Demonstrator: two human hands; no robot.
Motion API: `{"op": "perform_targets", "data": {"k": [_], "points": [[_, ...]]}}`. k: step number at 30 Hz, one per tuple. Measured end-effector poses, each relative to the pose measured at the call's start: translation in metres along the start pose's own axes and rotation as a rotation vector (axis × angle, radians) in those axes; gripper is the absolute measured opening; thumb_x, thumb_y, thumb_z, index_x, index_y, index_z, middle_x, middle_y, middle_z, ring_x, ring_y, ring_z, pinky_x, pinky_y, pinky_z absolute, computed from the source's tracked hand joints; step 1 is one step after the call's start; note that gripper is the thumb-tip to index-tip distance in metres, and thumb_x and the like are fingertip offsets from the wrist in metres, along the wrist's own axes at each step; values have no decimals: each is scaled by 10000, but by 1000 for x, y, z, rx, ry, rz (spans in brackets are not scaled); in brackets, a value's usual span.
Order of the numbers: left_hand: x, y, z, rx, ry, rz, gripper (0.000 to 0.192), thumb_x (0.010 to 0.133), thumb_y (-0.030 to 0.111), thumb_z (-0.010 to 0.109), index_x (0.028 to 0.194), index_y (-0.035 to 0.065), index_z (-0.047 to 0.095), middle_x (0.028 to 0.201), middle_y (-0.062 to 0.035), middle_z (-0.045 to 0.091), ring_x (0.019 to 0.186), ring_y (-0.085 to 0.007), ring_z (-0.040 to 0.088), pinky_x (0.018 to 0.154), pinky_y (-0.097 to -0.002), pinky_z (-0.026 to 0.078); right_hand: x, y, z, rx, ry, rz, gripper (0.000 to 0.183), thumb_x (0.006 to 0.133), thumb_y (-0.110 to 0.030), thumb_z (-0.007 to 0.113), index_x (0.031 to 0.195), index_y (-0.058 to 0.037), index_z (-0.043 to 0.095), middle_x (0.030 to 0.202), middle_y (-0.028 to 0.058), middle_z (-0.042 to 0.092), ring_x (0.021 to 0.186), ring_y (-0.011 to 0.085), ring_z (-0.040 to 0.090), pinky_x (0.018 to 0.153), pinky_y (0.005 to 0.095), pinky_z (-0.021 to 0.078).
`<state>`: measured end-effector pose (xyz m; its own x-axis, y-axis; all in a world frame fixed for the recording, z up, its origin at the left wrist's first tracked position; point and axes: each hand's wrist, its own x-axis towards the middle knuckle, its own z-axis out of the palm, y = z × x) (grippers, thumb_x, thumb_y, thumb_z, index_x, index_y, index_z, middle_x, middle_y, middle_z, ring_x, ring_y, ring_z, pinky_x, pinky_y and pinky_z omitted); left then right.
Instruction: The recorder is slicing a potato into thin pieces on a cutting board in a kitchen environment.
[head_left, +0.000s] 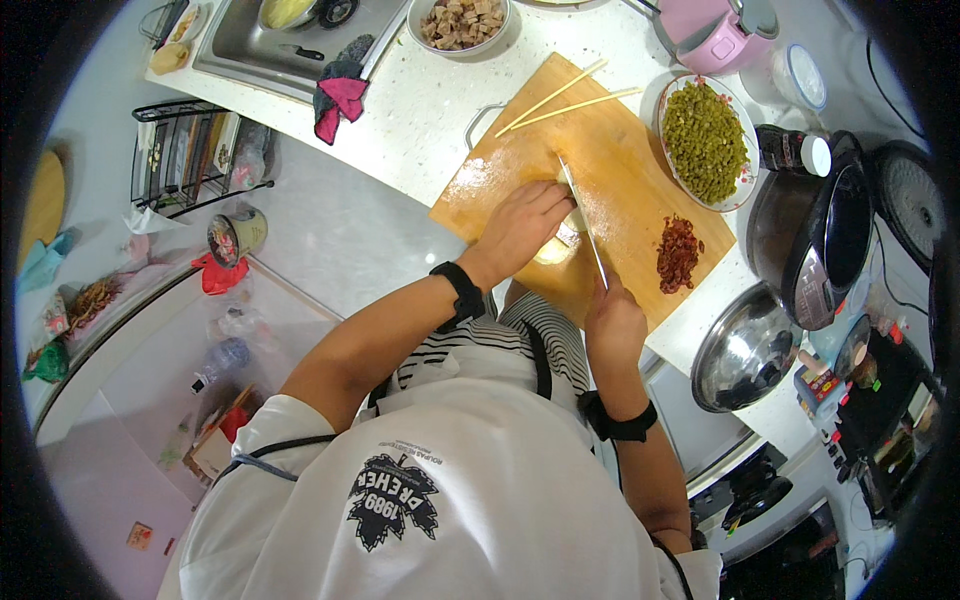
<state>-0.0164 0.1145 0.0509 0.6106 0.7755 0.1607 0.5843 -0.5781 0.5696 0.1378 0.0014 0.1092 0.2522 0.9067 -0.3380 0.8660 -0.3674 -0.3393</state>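
Note:
My right hand (615, 322) grips a knife (586, 220) by its handle, the blade edge-on and slanting away across the wooden cutting board (637, 195). Close against the blade, the curled fingers of my left hand (521, 225) hold down a piece of pale food (562, 177), which they partly cover. Pale slices (556, 250) lie between my hands on the board; what food they are I cannot tell. A heap of chopped dark red food (679, 256) sits at the board's right side. Two chopsticks (551, 98) rest across its far edge.
Beyond the board stands a bowl of brown cubes (463, 22). At right are a plate of chopped green vegetable (706, 142), a lidded jar (795, 150), an open rice cooker (810, 232) and a steel bowl (742, 352). A cloth (341, 97) hangs by the sink (259, 56).

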Motion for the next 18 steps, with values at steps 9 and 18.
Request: {"op": "perform_targets", "data": {"k": [9, 18], "points": [[3, 1, 0, 31, -51, -3, 341, 754, 76, 606, 1094, 52, 597, 1094, -66, 562, 1076, -251, 527, 982, -353, 420, -4, 7, -1, 1, 6, -6, 261, 955, -215, 513, 1116, -49, 634, 704, 226, 623, 620, 383, 625, 547, 452, 503], [1, 1, 3, 0, -5, -19, 325, 764, 66, 585, 1088, 40, 592, 1103, -87, 555, 1094, -268, 526, 975, -362, 426, 13, -6, -10, 2, -83, 41, 271, 950, -243, 521, 1127, -67, 628, 676, 236, 618, 609, 402, 620, 557, 479, 502]]}}
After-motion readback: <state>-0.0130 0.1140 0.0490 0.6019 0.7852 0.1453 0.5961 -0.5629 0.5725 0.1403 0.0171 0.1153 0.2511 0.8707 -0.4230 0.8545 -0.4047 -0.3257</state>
